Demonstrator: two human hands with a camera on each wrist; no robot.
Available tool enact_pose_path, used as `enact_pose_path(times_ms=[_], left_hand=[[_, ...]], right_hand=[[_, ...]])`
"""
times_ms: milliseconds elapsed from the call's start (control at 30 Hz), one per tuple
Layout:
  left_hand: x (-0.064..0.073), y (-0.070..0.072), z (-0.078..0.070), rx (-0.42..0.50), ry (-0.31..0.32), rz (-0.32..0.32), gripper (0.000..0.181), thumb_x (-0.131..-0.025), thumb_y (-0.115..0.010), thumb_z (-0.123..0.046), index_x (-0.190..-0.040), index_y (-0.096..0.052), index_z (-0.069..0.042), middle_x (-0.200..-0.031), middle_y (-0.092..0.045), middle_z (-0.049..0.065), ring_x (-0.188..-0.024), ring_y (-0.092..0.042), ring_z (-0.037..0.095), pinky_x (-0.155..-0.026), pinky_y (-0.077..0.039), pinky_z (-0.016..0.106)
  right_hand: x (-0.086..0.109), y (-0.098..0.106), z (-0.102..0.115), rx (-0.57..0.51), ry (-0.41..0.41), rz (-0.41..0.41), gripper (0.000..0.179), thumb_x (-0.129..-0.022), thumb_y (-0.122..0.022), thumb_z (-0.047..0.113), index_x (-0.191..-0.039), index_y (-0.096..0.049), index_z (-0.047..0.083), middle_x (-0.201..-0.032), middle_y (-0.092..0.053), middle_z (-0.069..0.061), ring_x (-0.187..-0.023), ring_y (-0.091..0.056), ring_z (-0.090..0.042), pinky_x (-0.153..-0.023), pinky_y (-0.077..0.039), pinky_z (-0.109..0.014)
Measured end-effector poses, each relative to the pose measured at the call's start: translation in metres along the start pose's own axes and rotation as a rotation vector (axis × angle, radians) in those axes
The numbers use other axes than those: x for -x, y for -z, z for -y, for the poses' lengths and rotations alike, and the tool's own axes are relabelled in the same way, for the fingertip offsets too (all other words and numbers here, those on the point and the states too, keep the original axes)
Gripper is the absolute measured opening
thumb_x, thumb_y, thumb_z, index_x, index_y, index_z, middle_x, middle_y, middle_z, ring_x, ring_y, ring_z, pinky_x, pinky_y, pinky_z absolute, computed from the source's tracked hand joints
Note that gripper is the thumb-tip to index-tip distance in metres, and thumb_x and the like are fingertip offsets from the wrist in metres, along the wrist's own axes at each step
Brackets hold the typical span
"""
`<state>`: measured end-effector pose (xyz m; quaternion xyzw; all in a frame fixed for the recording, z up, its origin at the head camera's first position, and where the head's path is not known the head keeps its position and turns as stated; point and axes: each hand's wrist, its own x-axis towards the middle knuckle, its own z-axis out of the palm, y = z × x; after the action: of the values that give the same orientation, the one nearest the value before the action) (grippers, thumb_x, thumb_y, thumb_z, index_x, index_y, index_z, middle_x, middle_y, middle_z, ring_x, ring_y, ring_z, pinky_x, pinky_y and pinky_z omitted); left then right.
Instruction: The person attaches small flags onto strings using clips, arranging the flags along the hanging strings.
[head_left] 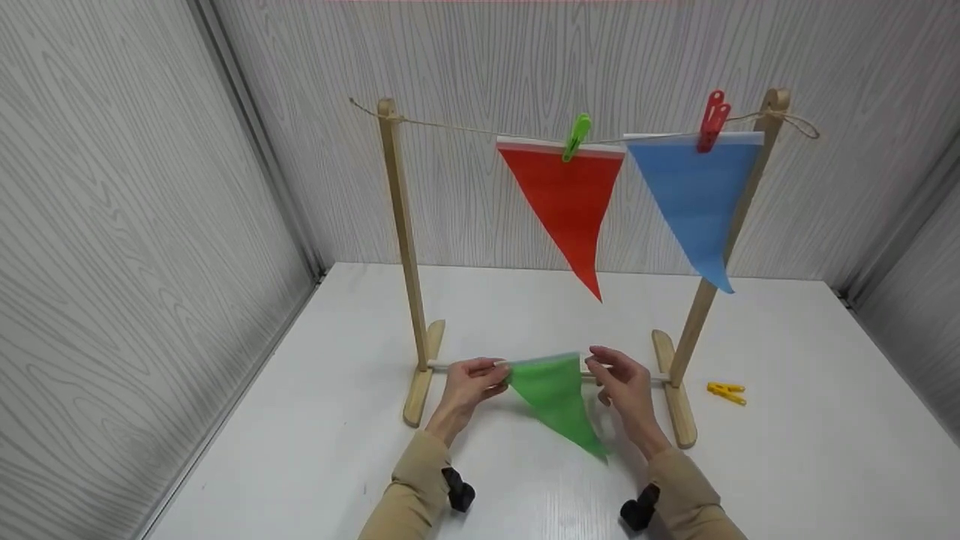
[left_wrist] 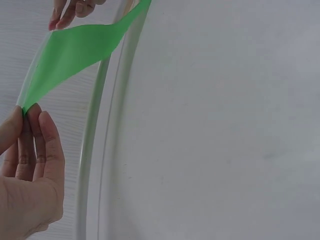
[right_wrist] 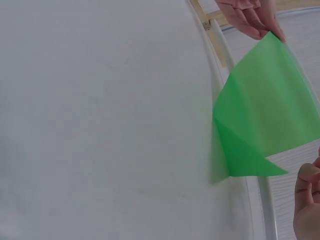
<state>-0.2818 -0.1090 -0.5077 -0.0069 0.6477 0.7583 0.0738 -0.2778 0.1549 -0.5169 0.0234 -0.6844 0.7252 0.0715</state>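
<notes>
A green triangular pennant (head_left: 555, 394) with a pale strip along its top edge hangs between the two hands, its tip pointing down and right. My left hand (head_left: 469, 386) pinches the pennant's upper left corner between thumb and fingers, also visible in the left wrist view, where the left hand (left_wrist: 37, 165) sits at lower left. Beside the upper right corner is my right hand (head_left: 622, 382), thumb and forefinger slightly parted; a small gap shows in the head view. In the right wrist view, the right hand (right_wrist: 307, 195) is cut off by the frame edge.
Behind the hands stands a wooden frame (head_left: 405, 240) with a string (head_left: 457, 128). A red pennant (head_left: 566, 187) hangs there under a green clothespin (head_left: 576, 138), a blue pennant (head_left: 690, 195) under a red clothespin (head_left: 712, 124). A yellow clothespin (head_left: 726, 392) lies on the white table (head_left: 810, 450).
</notes>
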Motion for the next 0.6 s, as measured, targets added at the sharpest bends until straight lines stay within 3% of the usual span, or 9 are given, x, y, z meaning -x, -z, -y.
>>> enact_pose_path(times_ms=[333, 467, 600], left_hand=[[-0.001, 0.001, 0.007, 0.039, -0.005, -0.05, 0.034, -0.093, -0.072, -0.009, -0.12, -0.064, 0.01, -0.091, -0.073, 0.002, -0.083, -0.072, 0.01, -0.085, -0.061, 0.03], [-0.003, 0.003, 0.012, 0.055, 0.006, -0.087, 0.036, -0.093, -0.072, -0.01, -0.122, -0.063, 0.01, -0.089, -0.072, -0.001, -0.083, -0.07, 0.008, -0.086, -0.059, 0.029], [-0.001, 0.004, 0.016, 0.041, 0.028, -0.114, 0.037, -0.093, -0.073, -0.013, -0.122, -0.064, 0.009, -0.091, -0.073, -0.002, -0.086, -0.068, 0.006, -0.096, -0.054, 0.034]], right_hand=[[0.008, 0.043, 0.014, 0.072, -0.131, -0.096, 0.039, -0.1, -0.064, 0.022, -0.134, -0.059, 0.005, -0.103, -0.068, 0.014, -0.085, -0.057, -0.017, -0.058, -0.048, -0.018], [0.012, 0.071, 0.017, 0.095, -0.126, -0.13, 0.043, -0.1, -0.064, 0.026, -0.137, -0.057, 0.006, -0.102, -0.068, 0.017, -0.084, -0.058, -0.012, -0.061, -0.05, -0.017], [0.014, 0.099, 0.018, 0.053, -0.088, -0.198, 0.037, -0.099, -0.065, 0.017, -0.132, -0.06, 0.001, -0.099, -0.07, 0.015, -0.079, -0.06, -0.006, -0.062, -0.05, -0.017]])
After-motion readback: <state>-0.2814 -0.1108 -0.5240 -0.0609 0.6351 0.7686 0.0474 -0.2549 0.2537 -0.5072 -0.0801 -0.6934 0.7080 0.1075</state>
